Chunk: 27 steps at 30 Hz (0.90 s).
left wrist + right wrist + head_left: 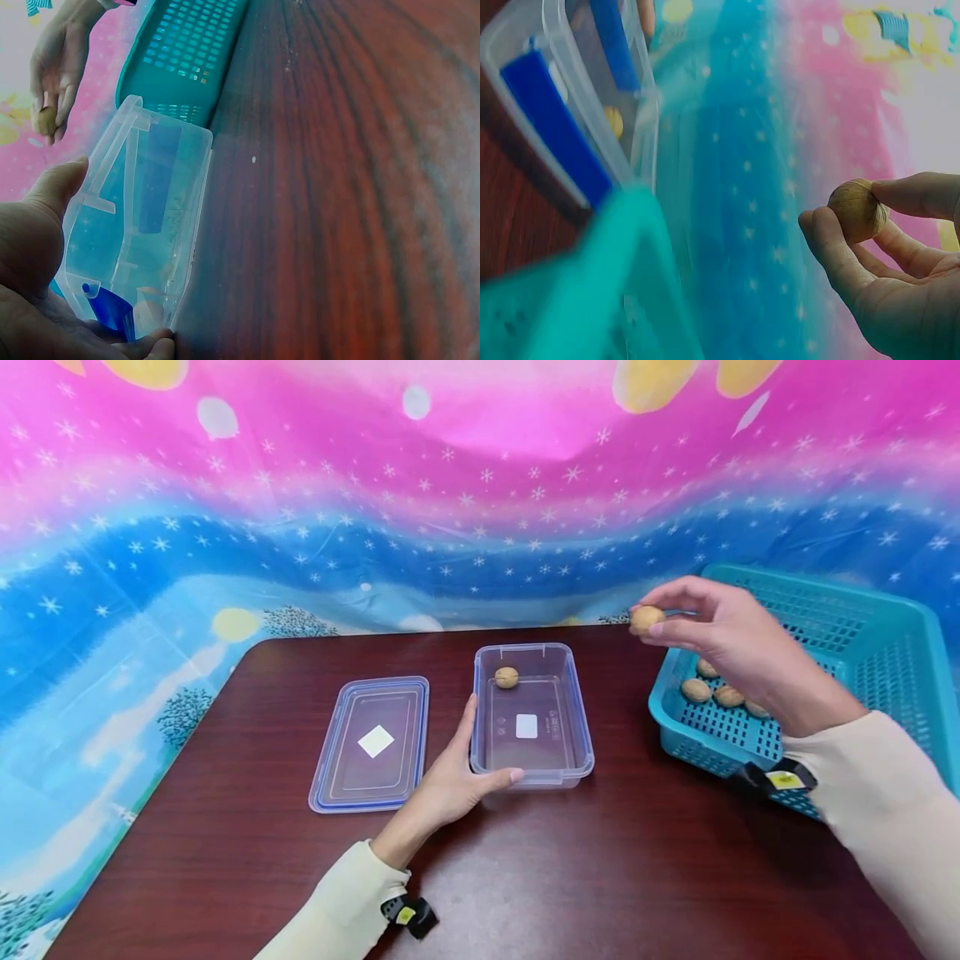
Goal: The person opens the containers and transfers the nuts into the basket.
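My right hand pinches a walnut between thumb and fingertips, raised over the near-left rim of a teal basket. The right wrist view shows the same walnut at the fingertips. A clear plastic container stands uncovered in the middle of the table, with a single walnut in its far-left corner. My left hand grips the container's near-left corner, thumb along the front rim and fingers against the left side. In the left wrist view, blue clips show on the container.
Left of the container, its clear lid with a blue seal lies flat on the dark wood table. Several walnuts lie in the basket, partly hidden by my right forearm. A patterned cloth hangs behind the table.
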Tool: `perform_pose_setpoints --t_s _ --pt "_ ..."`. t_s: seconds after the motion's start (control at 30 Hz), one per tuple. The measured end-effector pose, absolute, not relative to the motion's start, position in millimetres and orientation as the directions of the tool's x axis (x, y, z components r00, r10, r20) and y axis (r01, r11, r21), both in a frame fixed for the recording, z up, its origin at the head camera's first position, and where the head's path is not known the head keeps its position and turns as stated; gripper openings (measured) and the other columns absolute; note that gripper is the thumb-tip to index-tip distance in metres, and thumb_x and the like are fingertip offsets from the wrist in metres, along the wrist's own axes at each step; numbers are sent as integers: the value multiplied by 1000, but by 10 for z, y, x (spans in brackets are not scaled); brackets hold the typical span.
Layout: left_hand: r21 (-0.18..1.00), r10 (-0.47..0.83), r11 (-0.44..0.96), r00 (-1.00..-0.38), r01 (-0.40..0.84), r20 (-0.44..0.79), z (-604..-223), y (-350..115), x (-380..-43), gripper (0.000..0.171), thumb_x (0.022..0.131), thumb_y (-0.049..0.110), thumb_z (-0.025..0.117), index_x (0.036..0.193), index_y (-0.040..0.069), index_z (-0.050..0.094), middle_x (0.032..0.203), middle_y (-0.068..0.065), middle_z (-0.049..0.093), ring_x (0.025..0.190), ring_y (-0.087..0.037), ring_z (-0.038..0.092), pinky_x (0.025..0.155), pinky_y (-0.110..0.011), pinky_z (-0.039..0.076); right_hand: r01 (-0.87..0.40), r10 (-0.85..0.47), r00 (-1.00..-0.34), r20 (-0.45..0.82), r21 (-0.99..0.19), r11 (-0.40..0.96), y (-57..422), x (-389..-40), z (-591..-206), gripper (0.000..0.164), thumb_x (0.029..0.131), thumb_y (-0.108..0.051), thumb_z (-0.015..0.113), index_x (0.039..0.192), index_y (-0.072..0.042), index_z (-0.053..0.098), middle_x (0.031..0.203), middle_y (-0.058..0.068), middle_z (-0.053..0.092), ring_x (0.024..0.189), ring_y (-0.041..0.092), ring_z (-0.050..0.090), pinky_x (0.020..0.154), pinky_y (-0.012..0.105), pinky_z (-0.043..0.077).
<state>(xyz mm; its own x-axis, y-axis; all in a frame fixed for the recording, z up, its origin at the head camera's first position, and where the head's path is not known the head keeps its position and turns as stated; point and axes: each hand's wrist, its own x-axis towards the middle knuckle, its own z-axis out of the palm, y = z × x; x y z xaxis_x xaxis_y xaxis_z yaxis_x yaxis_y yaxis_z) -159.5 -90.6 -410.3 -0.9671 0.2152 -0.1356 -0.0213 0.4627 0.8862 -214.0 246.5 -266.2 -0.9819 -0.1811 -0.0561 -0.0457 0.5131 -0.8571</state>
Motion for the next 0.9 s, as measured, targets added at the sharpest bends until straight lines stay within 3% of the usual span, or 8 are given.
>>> perform_pose_setpoints --t_s 0.13,0.33,0.4,0.63,0.9 --pt "885 211 465 -968 -21 -134 -4113 -918 -1597 121 84 46 88 167 47 0 175 -7 23 157 -30 32 125 -58 29 -33 -174 -984 -43 -910 413 2779 -2271 -2685 39 104 -33 67 140 -21 60 139 -9 55 117 5 66 91 17 56" --pt "885 208 465 -969 -24 -135 -4118 -923 -1603 121 84 45 88 166 48 0 174 -7 23 156 -30 33 125 -59 29 17 -143 -989 -41 -986 165 3245 -2502 -2789 32 102 -13 67 134 -17 65 138 -9 46 113 4 63 83 15 58" --pt "886 209 464 -969 -22 -133 -4123 -923 -1606 121 84 45 88 166 47 0 175 -6 23 156 -30 32 125 -59 29 38 -128 -990 -53 -992 123 3397 -2567 -2831 29 103 -11 67 131 -19 67 135 -9 48 108 3 67 82 16 58" --pt "887 214 461 -967 -22 -136 -4133 -918 -1606 122 84 45 88 168 43 0 174 -8 24 156 -31 32 125 -58 29 132 -89 -984 -157 -963 233 3847 -2762 -2979 23 104 -17 65 121 -31 70 113 -19 67 99 -2 70 79 15 58" --pt "888 217 459 -967 -21 -134 -4139 -914 -1613 121 84 45 88 167 44 0 174 -9 26 156 -30 33 125 -58 29 237 -68 -959 -277 -907 348 4113 -2893 -3181 36 110 -17 52 102 -49 65 99 -31 64 95 -10 66 87 16 57"
